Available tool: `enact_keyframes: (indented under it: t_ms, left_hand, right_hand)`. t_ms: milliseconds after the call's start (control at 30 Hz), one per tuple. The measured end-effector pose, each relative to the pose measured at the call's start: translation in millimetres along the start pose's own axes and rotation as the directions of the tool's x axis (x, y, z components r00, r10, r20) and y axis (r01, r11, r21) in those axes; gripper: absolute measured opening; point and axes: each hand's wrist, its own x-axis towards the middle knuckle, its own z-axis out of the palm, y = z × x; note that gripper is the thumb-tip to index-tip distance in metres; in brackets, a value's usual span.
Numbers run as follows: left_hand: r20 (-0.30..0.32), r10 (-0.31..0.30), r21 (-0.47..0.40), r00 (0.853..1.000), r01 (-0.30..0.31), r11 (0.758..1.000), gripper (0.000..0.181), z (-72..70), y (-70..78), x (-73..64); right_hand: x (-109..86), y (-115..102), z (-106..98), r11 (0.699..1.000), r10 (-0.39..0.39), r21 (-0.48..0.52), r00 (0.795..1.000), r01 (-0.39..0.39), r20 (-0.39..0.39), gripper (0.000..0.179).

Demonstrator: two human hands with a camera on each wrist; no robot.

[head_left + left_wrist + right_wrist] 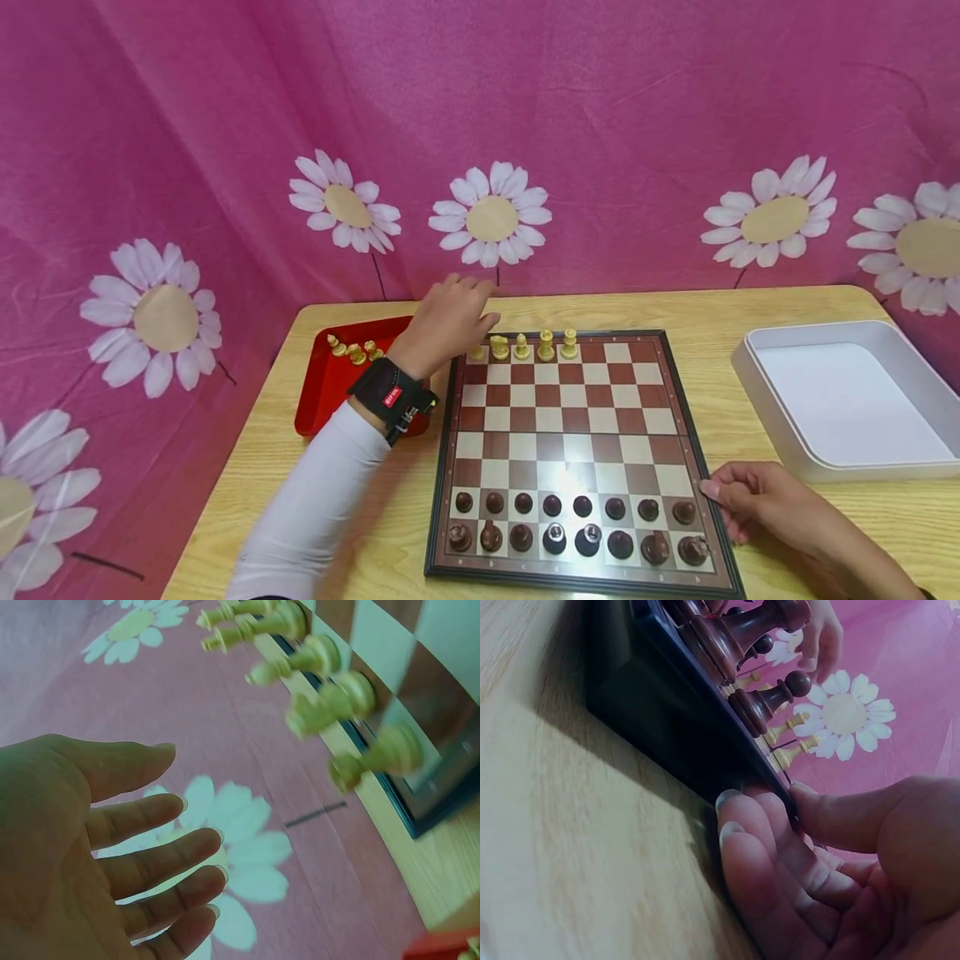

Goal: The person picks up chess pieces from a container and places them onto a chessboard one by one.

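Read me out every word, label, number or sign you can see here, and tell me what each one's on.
"a" and "h", faint: at the left and right ends of the near border of the chessboard; the small letters between are too faint to read surely.
Red label on the black wrist strap: pale characters, too blurred to read.
Chessboard's left border: marks too small to read.

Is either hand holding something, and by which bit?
The right hand holds the chessboard by its right edge; the left hand holds nothing.
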Motion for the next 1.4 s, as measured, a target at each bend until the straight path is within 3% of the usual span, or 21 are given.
enact_keyframes:
  t_ms: [367, 667, 1167, 1400]
  left_hand:
    - [0.01, -0.092, 0.021, 0.996, 0.092, 0.996, 0.044, -5.0, -36.1, -22.7]
    - [-0.007, -0.144, -0.016, 0.99, 0.144, 0.99, 0.045, -9.4, -59.0, -37.1]
    - [0.051, -0.304, -0.027, 0.951, 0.306, 0.952, 0.043, -6.2, -112.4, -69.5]
    - [0.042, -0.313, -0.005, 0.949, 0.313, 0.95, 0.035, -5.4, -128.6, -75.7]
  right_hand:
    - [-1.7, 1, -1, 1.0, -0.024, 0.004, 1.0, 0.024, -0.001, 0.027]
    - [-0.9, 1, -2, 1.0, -0.012, -0.019, 1.0, 0.012, -0.018, 0.027]
    - [-2.1, 2, -1, 1.0, -0.014, -0.011, 1.0, 0.014, -0.014, 0.028]
    - [-0.6, 1, 1, 1.0, 0.023, 0.004, 1.0, -0.023, -0.016, 0.029]
